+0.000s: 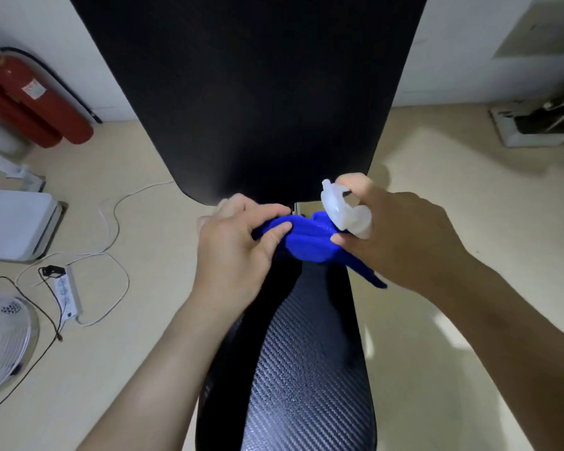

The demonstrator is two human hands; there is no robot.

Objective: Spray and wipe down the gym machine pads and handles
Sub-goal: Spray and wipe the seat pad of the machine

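Blue cloth (310,239), bunched just below the back pad's (248,92) lower edge: left hand (238,242) grip pinching one end, right hand (401,236) grip curled round the white spray bottle (342,206), thumb touching the cloth; best folded flat before wiping.

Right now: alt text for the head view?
The left hand grips a blue cloth while the right hand holds a white spray bottle and pinches the same cloth, above a textured black seat pad. A black back pad rises behind; red fire extinguishers sit at far left.
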